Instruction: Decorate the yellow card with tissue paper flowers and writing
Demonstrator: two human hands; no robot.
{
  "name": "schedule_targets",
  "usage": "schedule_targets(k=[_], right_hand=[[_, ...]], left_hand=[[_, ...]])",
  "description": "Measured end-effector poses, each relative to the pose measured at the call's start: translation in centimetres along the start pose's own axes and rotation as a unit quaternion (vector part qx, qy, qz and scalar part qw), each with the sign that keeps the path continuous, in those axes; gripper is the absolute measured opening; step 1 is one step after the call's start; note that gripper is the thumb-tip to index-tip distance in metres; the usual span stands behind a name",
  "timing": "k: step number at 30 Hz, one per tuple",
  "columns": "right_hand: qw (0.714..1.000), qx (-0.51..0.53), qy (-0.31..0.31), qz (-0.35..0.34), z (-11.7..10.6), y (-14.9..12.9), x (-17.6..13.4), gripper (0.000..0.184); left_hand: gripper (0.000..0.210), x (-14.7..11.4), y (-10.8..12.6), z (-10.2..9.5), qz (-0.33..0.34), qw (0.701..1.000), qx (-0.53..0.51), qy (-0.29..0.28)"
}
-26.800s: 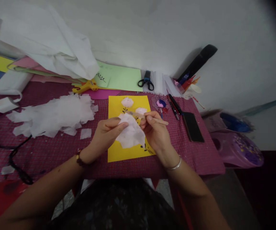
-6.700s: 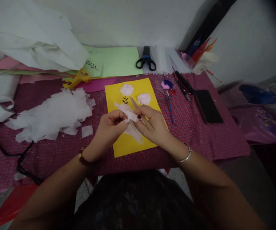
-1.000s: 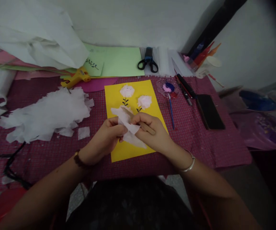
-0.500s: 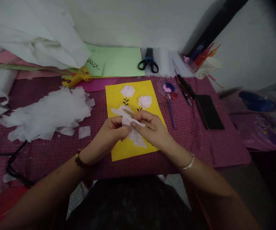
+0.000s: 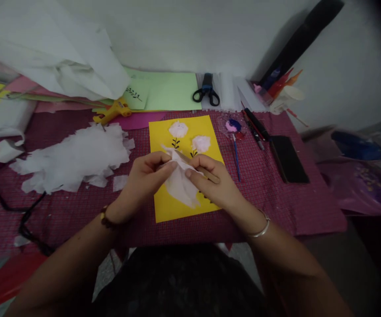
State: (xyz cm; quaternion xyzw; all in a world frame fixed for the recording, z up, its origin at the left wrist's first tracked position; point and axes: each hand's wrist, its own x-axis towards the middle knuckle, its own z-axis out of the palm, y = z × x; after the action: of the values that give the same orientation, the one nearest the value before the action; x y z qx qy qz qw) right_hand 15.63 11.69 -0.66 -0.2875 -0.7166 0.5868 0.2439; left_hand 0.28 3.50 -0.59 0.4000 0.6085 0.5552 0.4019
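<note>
Above a yellow card (image 5: 170, 211), my left hand (image 5: 149, 174) pinches a piece of white tissue paper (image 5: 183, 187) between thumb and fingers. Closed on the other side of this tissue is my right hand (image 5: 218, 180), which also keeps a flat wooden stick (image 5: 212, 176) tucked in its fingers. The tissue hangs spread over the card's middle and hides part of it. Farther up the card are two puffy white tissue flowers, the left one (image 5: 178, 129) and the right one (image 5: 201, 143), with dark leafy stems below them.
Left lies a wide heap of tissue squares (image 5: 78, 154), with a yellow glue gun (image 5: 112, 111) behind it. Black scissors (image 5: 206, 90) rest at the back. To the right are a paint palette (image 5: 231, 125), a blue brush (image 5: 236, 158), pens (image 5: 254, 125) and a black phone (image 5: 288, 158).
The tissue has been opened out and now hangs wider and lower between my hands. My left hand has shifted slightly left. The whole view has moved a little.
</note>
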Motion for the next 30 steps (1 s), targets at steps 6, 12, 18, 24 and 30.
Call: schedule_targets(k=[6,12,18,24,30], right_hand=[[0.992,0.054,-0.109,0.026,-1.2,-0.6,-0.1,0.014],[0.958,-0.023,-0.258,-0.123,-3.3,-0.7,0.5,0.028],[0.958,-0.108,-0.232,-0.132,-4.3,0.1,1.3,0.025],[0.964,-0.184,-0.163,-0.103,-3.5,0.5,1.2,0.013],[0.959,-0.255,-0.078,-0.093,-2.6,0.9,1.2,0.019]], left_hand=[[0.017,-0.4,7.7,-1.2,0.135,0.932,0.311,-0.129],[0.022,0.3,10.6,0.3,0.162,0.822,0.517,-0.176],[0.019,0.6,5.0,1.6,0.079,0.868,0.452,-0.189],[0.022,0.5,1.8,1.1,0.016,0.943,0.292,-0.158],[0.021,0.7,1.2,-0.4,0.008,0.953,0.256,-0.161]])
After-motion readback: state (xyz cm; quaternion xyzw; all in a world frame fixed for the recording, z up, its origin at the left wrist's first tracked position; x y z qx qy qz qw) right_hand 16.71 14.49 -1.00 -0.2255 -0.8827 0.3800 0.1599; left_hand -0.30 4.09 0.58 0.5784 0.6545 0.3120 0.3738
